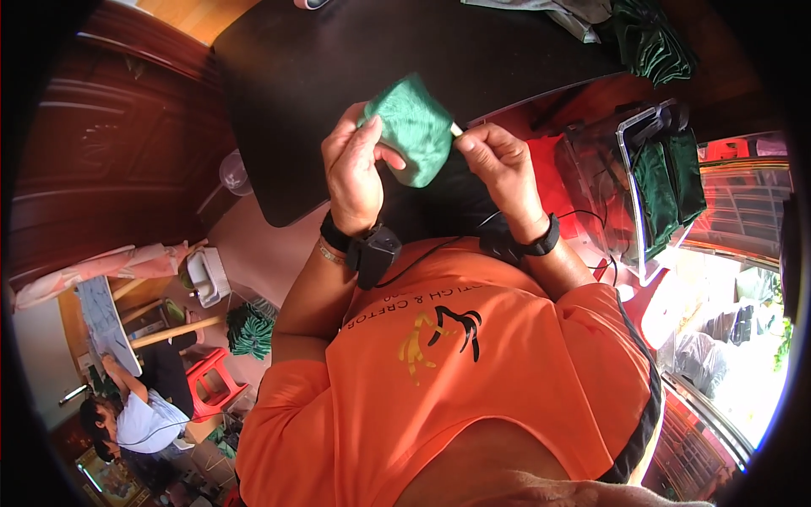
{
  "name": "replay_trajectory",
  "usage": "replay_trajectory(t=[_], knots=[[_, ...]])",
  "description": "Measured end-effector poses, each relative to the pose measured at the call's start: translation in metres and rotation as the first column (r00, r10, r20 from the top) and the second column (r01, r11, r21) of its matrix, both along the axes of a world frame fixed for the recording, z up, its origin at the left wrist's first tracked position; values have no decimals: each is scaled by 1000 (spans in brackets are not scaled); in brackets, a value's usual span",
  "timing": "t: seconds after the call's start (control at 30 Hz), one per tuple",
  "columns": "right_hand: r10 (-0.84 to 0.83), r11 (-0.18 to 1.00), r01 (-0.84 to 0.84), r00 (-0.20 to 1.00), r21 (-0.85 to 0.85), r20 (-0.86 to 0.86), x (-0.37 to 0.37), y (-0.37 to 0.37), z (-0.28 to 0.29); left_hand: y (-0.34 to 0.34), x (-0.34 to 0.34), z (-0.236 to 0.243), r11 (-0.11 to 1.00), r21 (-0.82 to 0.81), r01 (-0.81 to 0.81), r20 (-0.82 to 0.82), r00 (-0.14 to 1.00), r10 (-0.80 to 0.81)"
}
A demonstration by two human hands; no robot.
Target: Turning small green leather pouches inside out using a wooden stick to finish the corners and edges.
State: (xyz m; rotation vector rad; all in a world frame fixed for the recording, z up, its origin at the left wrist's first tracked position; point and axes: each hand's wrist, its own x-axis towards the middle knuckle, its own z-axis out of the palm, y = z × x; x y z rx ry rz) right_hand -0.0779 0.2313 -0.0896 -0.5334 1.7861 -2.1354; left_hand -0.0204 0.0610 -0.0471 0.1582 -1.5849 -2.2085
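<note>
A piece of shiny green fabric [411, 131], perhaps a small pouch, is held up over the near edge of the black table. My left hand [351, 169] is closed on its left side, thumb on the front. At the fabric's right edge, my right hand [498, 165] pinches a short, pale, thin stick-like piece [457, 130] between thumb and finger. The tip of that piece meets the fabric; whether it goes inside cannot be made out. Both wrists wear black bands.
The black table [296, 76] spreads in front of me. Dark green folded fabric [650, 42] lies at its far right. More green fabric hangs over a clear-backed chair [629, 169] on the right. At lower left, another person [152, 418] sits near a red stool [211, 384].
</note>
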Motion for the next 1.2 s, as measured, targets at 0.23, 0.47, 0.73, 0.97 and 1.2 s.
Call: replay_trajectory(t=[0.23,0.47,0.73,0.97,1.2], knots=[[86,958,-8,962,-287,259,0,3,4,8,9,-14,992,47,121,51,991,-124],[53,986,-32,991,-166,119,0,4,4,-1,4,1,993,-76,92,61,994,-87],[165,942,-52,933,-331,320,1,7,3,1,4,0,950,245,192,-17,981,-194],[53,980,-6,971,-199,234,-6,9,3,-10,3,10,946,208,248,89,959,-271],[74,992,-60,989,-110,131,-7,8,0,-8,6,10,963,129,236,77,966,-247]])
